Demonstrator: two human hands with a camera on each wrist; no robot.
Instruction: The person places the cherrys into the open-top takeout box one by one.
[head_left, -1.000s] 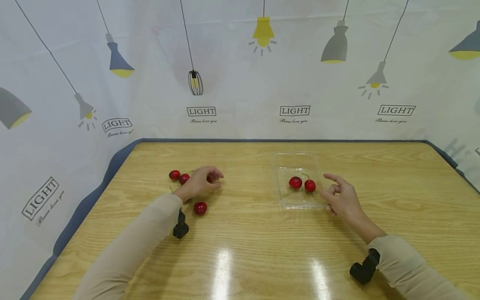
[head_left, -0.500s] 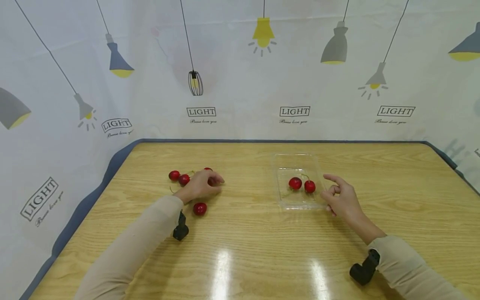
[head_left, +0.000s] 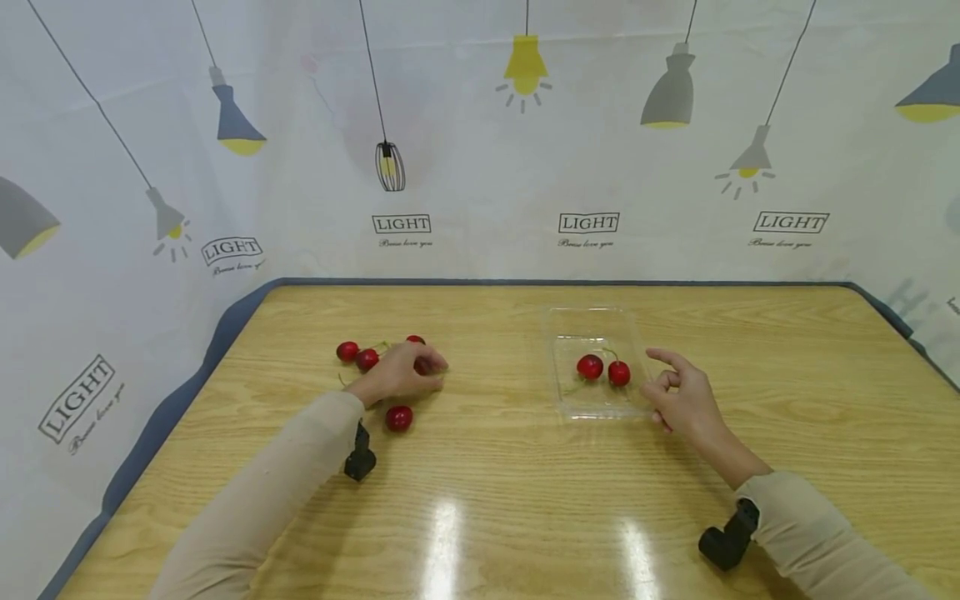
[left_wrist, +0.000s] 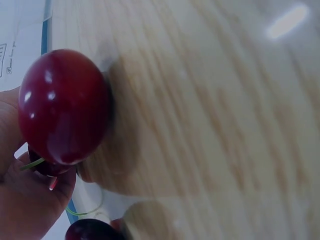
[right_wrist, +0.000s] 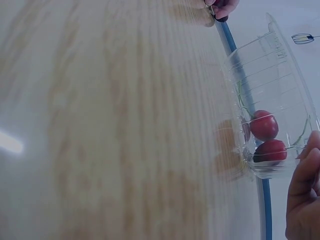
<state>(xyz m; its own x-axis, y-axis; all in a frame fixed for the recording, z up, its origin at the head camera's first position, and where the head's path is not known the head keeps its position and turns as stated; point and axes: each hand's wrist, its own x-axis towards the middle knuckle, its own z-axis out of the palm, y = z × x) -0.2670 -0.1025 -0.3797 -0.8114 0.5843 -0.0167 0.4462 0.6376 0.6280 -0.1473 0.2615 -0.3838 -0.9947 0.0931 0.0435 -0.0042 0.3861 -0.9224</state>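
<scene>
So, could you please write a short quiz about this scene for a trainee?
1. How many cherries lie in the clear plastic tray?
2. True or false: the right hand holds a cherry.
3. Which hand touches the loose cherries on the wooden table? A) left hand B) right hand

Key: 1. Two. 2. False; it rests beside the tray. 3. A.

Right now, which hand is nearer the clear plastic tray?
Right. The right hand touches the tray's near right corner; the left hand is far off to its left, among loose cherries.
</scene>
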